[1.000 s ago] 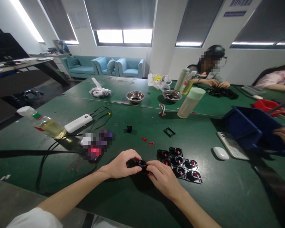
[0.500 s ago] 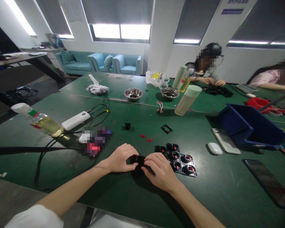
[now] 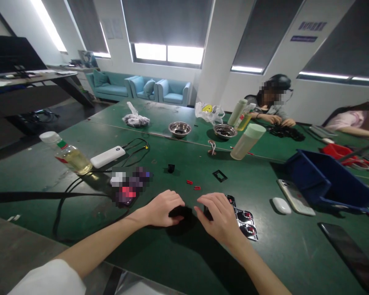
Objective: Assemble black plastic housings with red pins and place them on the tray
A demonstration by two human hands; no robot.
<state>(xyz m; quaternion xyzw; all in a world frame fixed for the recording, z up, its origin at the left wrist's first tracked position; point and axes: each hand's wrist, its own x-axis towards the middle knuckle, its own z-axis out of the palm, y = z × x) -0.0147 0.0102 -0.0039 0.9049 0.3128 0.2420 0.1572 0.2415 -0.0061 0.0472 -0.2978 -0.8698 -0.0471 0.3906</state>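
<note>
My left hand (image 3: 166, 209) is curled around a small black plastic part (image 3: 176, 211), mostly covered by the fingers and in shadow. To its right, my right hand (image 3: 218, 215) is apart from that part, with thumb and fingers spread. Something dark shows in the gap of the right hand; what it is I cannot make out. Several black assemblies with red pieces inside (image 3: 248, 229) lie side by side, partly hidden behind the right hand. Beyond the hands are two small red clips (image 3: 197, 188), a black square frame (image 3: 219, 176) and a small black block (image 3: 171, 168).
At left are a tipped bottle (image 3: 74, 159), a white power bank (image 3: 108, 156) with cables and a phone (image 3: 132, 192). Two metal bowls (image 3: 179, 129) stand farther back. Right are a green-capped bottle (image 3: 247, 141), a blue bin (image 3: 329, 180) and phones. Two people sit opposite.
My right hand has let go of the black part and moved right, its fingers opening. My left hand keeps the part. The view has tilted up slightly.
</note>
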